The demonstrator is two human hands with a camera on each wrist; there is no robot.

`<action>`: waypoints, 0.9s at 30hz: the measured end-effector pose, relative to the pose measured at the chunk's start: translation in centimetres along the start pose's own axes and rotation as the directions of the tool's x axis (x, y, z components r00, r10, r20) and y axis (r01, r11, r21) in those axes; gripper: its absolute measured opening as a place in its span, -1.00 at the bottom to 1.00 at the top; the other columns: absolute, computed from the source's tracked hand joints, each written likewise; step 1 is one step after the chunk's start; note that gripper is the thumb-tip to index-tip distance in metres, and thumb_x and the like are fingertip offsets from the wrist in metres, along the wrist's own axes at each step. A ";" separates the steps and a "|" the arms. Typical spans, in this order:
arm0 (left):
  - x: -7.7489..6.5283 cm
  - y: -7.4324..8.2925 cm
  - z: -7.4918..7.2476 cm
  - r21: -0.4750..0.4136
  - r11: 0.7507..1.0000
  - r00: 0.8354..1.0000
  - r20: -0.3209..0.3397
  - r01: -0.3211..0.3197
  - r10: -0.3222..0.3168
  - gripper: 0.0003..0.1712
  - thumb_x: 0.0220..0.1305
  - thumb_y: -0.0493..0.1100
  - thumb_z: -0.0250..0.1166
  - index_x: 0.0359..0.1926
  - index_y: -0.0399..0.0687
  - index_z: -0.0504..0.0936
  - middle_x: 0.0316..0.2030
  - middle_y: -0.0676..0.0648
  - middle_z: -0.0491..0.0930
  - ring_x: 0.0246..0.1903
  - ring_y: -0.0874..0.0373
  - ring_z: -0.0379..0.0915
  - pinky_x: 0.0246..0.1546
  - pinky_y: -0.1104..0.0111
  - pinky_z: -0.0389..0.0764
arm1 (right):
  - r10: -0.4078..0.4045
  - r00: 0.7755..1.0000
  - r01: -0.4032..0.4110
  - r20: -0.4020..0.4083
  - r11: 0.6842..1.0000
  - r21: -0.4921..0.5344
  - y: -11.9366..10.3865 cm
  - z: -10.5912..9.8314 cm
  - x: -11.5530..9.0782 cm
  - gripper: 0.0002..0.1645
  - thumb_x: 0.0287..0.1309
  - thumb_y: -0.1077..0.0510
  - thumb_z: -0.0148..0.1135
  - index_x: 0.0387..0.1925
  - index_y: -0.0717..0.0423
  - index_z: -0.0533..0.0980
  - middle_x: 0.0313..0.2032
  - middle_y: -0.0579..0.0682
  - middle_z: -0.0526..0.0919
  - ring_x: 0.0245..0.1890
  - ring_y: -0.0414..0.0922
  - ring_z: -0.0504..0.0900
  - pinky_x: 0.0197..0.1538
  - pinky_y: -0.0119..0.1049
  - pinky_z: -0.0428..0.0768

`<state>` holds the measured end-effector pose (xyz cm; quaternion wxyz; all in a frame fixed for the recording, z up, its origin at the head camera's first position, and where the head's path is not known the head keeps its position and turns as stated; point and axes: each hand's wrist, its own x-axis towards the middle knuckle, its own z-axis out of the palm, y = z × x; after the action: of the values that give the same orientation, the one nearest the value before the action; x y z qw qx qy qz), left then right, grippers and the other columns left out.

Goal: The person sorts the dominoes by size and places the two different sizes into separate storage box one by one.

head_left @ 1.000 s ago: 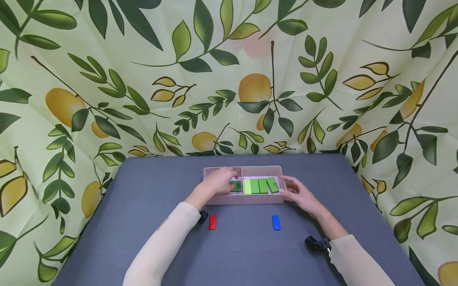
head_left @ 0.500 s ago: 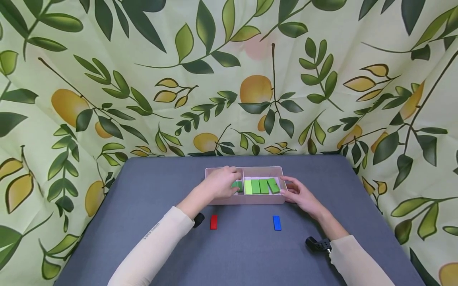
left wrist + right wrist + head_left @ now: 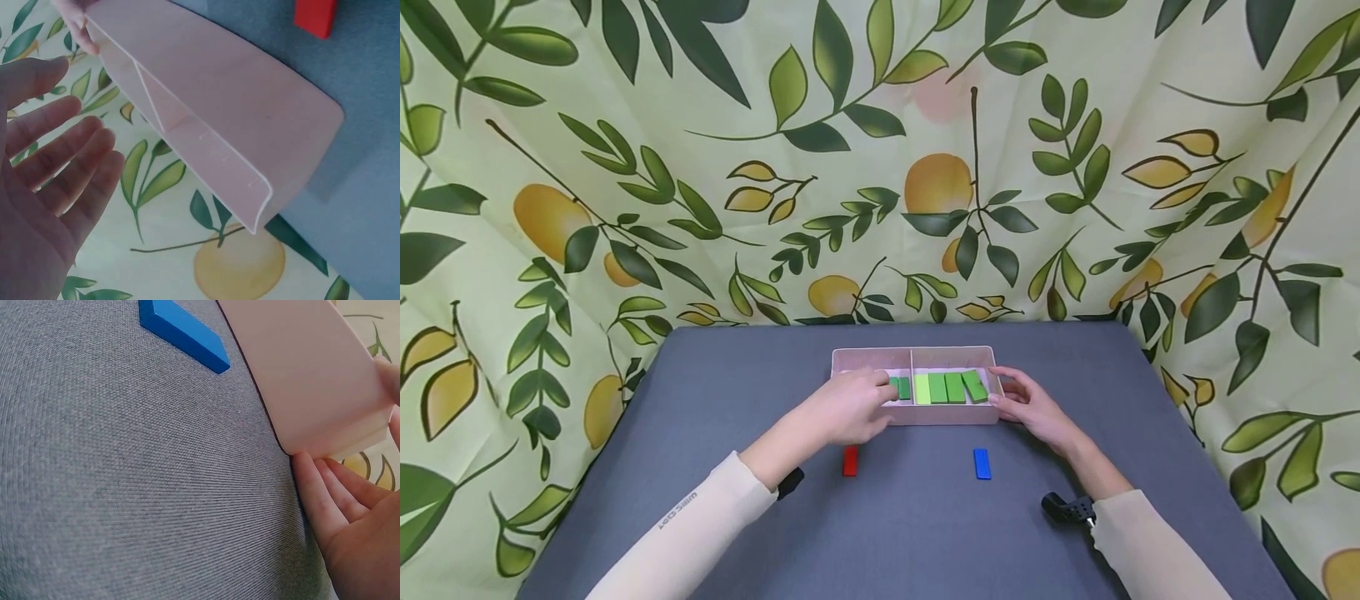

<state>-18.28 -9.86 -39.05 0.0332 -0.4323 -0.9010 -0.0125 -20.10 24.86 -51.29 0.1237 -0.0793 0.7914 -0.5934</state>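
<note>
A long pink box [image 3: 951, 415] with a divider stands on the table. Its right compartment holds a row of green tiles [image 3: 937, 388], one lighter and the rightmost tilted; darker green tiles [image 3: 904, 388] show in the left one. My left hand [image 3: 848, 406], over the box's front left in the head view, has its fingers apart and relaxed with nothing in them. In the left wrist view the same hand [image 3: 53, 175] is beside the box rim. My right hand [image 3: 1032, 410] holds the box's right end, fingertips against the wall and lower corner in the right wrist view.
In front of the box lie a red tile [image 3: 850, 462], partly behind the left hand, and a blue tile [image 3: 982, 463]. Grey cloth covers the table [image 3: 910, 533]. A leaf-and-fruit patterned curtain [image 3: 865, 242] hangs behind and at the sides.
My left hand has drawn back from inside the left compartment toward the front of the box, uncovering more of the dark green tiles. The right hand keeps its place at the box's end.
</note>
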 end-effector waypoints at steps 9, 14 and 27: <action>-2.7 0.2 1.3 -0.054 0.998 1.000 -0.002 0.022 -0.022 -0.74 0.26 -0.03 0.44 -0.10 -0.03 0.71 -0.29 0.06 0.57 -0.31 0.18 0.46 -0.28 0.35 0.58 | -0.006 1.000 0.006 -0.004 1.000 0.005 0.1 0.0 0.0 -0.21 0.41 -0.02 0.26 0.51 0.06 0.18 0.34 0.39 0.30 0.25 0.24 0.41 0.10 -0.17 0.65; -4.0 0.0 2.5 -0.062 0.998 0.999 -0.028 0.029 -0.031 -0.77 0.24 -0.05 0.44 -0.16 -0.04 0.69 -0.31 0.07 0.53 -0.32 0.16 0.44 -0.30 0.33 0.58 | -0.004 1.000 0.004 -0.003 1.000 0.006 0.0 0.0 -0.1 -0.22 0.41 -0.01 0.27 0.51 0.05 0.18 0.35 0.38 0.29 0.26 0.25 0.40 0.10 -0.17 0.65; -6.8 -0.1 6.6 -0.073 0.996 0.998 -0.024 0.056 -0.058 -0.74 0.20 -0.04 0.48 -0.16 -0.06 0.71 -0.24 0.03 0.49 -0.27 0.15 0.37 -0.26 0.36 0.53 | -0.019 1.000 0.019 -0.008 1.000 0.017 -0.2 0.0 -0.3 -0.24 0.43 0.05 0.24 0.52 0.07 0.18 0.34 0.40 0.30 0.22 0.22 0.43 0.10 -0.16 0.65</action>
<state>-14.39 -14.86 -46.16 0.0287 -0.4073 -0.9114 -0.0515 -19.77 24.86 -51.09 0.1154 -0.0834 0.7858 -0.6018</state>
